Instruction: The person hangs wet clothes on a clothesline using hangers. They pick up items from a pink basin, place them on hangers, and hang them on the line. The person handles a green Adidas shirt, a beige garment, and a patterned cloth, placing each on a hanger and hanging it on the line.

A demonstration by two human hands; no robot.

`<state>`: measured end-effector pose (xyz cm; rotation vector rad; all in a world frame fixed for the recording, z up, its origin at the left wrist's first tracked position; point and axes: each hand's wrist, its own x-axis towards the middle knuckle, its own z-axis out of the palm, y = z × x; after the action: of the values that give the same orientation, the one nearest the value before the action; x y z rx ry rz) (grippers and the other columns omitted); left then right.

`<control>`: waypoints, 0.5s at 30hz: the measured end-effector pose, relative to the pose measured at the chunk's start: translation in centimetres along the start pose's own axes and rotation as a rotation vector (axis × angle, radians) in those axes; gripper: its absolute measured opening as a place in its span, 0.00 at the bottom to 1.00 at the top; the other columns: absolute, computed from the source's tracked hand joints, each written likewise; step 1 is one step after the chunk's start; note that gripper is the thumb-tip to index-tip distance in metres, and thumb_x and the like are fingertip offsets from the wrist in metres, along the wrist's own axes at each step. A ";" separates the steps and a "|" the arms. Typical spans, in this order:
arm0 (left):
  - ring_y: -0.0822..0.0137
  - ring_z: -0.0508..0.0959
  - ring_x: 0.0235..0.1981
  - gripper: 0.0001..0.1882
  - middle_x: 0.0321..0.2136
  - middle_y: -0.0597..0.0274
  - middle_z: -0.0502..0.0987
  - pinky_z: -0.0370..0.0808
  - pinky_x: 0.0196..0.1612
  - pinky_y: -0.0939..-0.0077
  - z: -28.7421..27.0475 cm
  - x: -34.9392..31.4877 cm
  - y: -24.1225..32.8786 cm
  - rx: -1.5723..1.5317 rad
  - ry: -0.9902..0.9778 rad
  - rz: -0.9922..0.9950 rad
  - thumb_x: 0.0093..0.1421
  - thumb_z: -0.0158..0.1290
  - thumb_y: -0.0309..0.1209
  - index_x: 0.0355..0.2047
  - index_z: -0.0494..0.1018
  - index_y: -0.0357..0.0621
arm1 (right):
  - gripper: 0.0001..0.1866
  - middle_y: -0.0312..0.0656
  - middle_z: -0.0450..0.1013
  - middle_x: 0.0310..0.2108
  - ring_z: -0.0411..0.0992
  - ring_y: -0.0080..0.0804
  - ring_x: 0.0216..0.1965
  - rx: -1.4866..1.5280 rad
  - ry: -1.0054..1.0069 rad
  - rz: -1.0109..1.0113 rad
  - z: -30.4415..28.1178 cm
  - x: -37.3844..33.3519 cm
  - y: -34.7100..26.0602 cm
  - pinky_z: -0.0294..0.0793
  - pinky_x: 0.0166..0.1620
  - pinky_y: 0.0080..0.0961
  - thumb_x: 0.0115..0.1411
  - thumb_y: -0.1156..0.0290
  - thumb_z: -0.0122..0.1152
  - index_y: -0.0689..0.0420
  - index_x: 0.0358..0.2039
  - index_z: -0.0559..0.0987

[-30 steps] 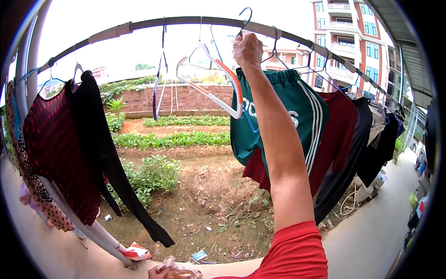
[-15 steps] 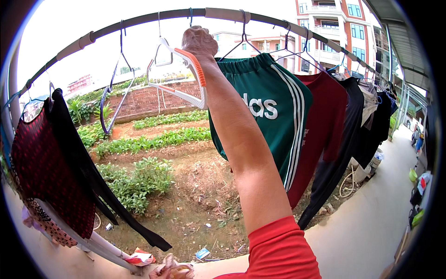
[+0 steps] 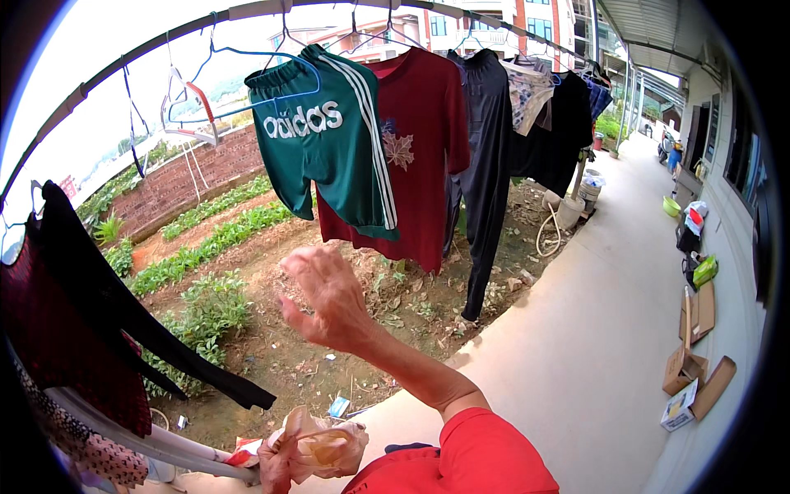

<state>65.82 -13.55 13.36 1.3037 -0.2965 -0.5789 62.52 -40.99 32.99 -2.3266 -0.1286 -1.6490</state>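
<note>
A garden plot (image 3: 206, 247) stretches behind green shorts (image 3: 288, 173) hanging before me. Below the shorts, the right hand (image 3: 325, 300) is empty, fingers loosely curled. Well below both, the left hand (image 3: 274, 469) is closed around a crumpled pale bag (image 3: 329, 449).

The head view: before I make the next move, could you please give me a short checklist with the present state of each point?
1. Right hand empty: ok, it is in the air with bent fingers, holding nothing.
2. Left hand free: not ok, it grips a pale crumpled bundle.
3. Blue hanger hooked on the rail: ok.
4. Blue hanger bearing a garment: not ok, it looks bare.
5. Blue hanger clear of the green shorts: cannot tell, they overlap in this view.
</note>
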 end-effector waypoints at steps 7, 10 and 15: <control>0.66 0.78 0.33 0.14 0.34 0.53 0.77 0.75 0.39 0.75 4.5 -4.0 2.7 -0.022 -0.233 -0.094 0.54 0.48 0.23 0.41 0.72 0.30 | 0.23 0.45 0.68 0.35 0.67 0.39 0.36 0.918 -1.089 0.632 1.9 -26.3 -5.0 0.66 0.39 0.31 0.49 0.57 0.57 0.57 0.43 0.71; 0.61 0.78 0.37 0.17 0.35 0.51 0.77 0.75 0.43 0.68 5.4 -5.6 2.7 -0.057 -0.301 -0.097 0.52 0.50 0.25 0.42 0.71 0.30 | 0.17 0.40 0.66 0.28 0.67 0.30 0.33 0.852 -0.785 0.575 0.3 -31.3 -5.3 0.66 0.37 0.27 0.49 0.61 0.59 0.58 0.36 0.71; 0.62 0.78 0.37 0.16 0.37 0.52 0.76 0.74 0.44 0.69 7.6 -7.6 2.1 -0.026 -0.337 -0.104 0.51 0.51 0.25 0.41 0.72 0.31 | 0.20 0.34 0.67 0.28 0.66 0.23 0.34 1.095 -0.851 1.026 -5.9 -33.3 -6.0 0.66 0.38 0.24 0.47 0.64 0.63 0.56 0.39 0.68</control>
<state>56.07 -15.22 18.15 1.1993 -0.4982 -0.8901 44.36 -33.88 4.77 -1.5233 0.0133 0.0364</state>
